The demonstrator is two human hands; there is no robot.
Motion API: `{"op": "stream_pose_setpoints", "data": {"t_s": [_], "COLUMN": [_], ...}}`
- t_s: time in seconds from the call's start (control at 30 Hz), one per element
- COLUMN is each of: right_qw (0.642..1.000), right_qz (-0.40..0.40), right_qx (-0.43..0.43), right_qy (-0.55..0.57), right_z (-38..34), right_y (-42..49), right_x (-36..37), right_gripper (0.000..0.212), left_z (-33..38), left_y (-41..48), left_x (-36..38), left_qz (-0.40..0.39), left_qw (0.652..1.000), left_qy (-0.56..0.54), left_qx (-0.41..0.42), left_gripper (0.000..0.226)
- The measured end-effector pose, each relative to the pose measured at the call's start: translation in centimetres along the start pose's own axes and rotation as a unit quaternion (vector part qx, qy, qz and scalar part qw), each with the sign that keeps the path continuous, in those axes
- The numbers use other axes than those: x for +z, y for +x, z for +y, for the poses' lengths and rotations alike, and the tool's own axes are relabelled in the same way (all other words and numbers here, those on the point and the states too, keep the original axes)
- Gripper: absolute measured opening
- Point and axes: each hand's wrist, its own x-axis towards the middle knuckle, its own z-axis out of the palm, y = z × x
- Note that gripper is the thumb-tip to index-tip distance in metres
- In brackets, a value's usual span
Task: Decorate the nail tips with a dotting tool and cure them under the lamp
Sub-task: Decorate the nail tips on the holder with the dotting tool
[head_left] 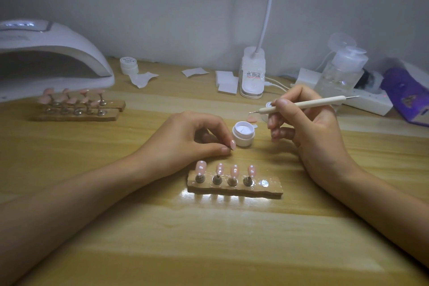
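The holder [234,189] is showing four dotted nail tips [201,167]; my left fingers [222,150] are pinching a fifth tip [232,144], my right fingers [282,102] are gripping the dotting tool [308,104]; curing is waiting.

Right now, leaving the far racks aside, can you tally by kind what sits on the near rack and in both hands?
Dotted nail tips on near rack: 4
Nail tip pinched by left hand: 1
Dotting tool in right hand: 1
Total: 6

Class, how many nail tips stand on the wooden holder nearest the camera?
4 nail tips, side by side on the holder: far left, second, third, fourth. Its right-end spot is bare. The left hand pinches one more tip.
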Motion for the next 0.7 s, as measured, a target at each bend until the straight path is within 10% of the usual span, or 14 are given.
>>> {"op": "stream_pose_setpoints", "data": {"t_s": [0.7], "right_qw": [0.999], "right_qz": [0.002], "right_qx": [0.031], "right_qy": [0.028], "right_z": [0.03], "right_y": [-0.02], "right_x": [0.02], "right_gripper": [0.017], "left_z": [-0.02], "left_y": [0.05], "left_x": [-0.09], "left_qz": [-0.002], "left_qw": [1.000], "left_qy": [-0.002], "left_qx": [-0.005], "left_gripper": [0.017]}}
